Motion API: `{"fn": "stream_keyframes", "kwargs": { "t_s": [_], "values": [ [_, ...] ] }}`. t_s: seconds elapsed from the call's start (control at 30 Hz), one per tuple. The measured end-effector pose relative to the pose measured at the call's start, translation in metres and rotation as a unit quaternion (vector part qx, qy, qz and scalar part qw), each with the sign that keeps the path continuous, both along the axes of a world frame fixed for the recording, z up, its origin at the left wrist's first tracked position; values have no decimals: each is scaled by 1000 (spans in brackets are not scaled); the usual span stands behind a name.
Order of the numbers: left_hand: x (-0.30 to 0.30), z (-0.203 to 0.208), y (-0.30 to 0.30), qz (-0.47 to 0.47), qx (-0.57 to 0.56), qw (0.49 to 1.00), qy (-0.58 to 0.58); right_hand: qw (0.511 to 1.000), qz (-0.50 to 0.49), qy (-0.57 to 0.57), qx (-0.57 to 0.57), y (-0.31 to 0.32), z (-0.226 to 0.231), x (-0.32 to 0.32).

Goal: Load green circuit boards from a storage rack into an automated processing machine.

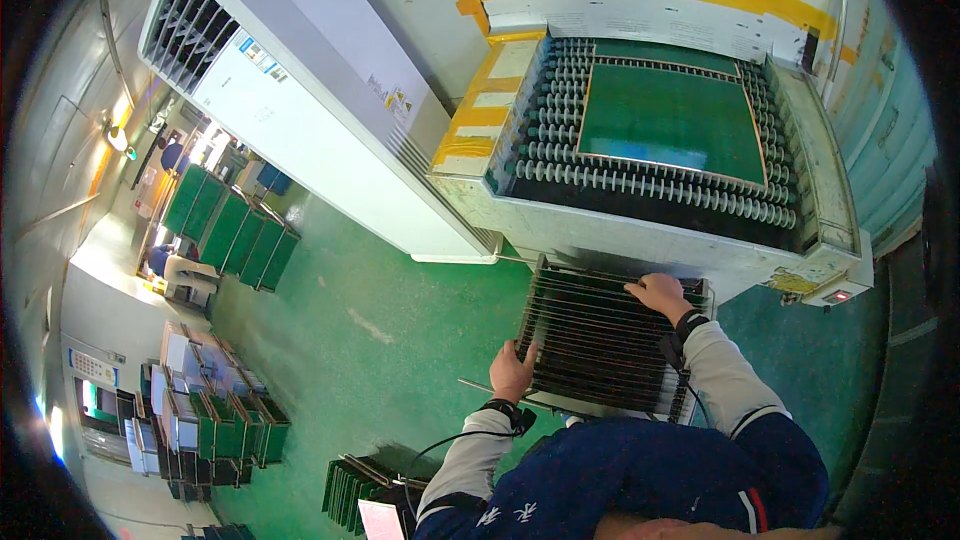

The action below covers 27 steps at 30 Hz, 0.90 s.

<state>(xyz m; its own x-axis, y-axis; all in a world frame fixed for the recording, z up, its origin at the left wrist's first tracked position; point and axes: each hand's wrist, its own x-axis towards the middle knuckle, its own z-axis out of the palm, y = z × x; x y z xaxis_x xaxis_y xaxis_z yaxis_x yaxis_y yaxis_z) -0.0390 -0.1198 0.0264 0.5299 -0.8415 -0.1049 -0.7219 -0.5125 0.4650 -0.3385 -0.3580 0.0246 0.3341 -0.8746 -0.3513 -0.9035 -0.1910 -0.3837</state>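
A dark slotted rack [600,340] stands in front of me, below the roller machine, with many thin parallel edges running across it. Whether these are panels or only dividers is hard to tell. My left hand [512,372] is closed on the rack's left side, thumb toward the slots. At the far right part of the rack, my right hand [660,295] has its fingers curled down over the edge. On the machine's rollers [640,178] lies a flat green panel [670,120] with a copper-coloured rim. Another green panel [665,57] shows behind it.
A tall white air conditioner [320,130] stands left of the machine. Racks of green panels [235,425] are grouped at the far left, with more green boards [230,230] farther back. Another rack [350,490] sits on the green floor near my left forearm. A cable hangs from each wrist.
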Motion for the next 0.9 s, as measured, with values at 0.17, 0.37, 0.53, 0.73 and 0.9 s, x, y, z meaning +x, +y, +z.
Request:
{"fn": "stream_keyframes", "kwargs": {
  "t_s": [0.17,0.37,0.53,0.73,0.9],
  "values": [
    [1,-1,-1,-1,18,1000,-9,1000,-6,-3,-5,1,-1,0],
    [-3,5,-2,-5,-3,1000,-11,1000,-4,-1,-9,-1,-5,-2],
    [0,0,0,-4,1,1000,-22,1000,0,-9,-14,0,-6,-1],
    [1,-3,0,-4,1,1000,-17,1000,0,-6,-13,0,-5,-1],
    [3,-5,1,-6,4,1000,-2,1000,-6,-20,-6,0,-5,-1]
  ]
}}
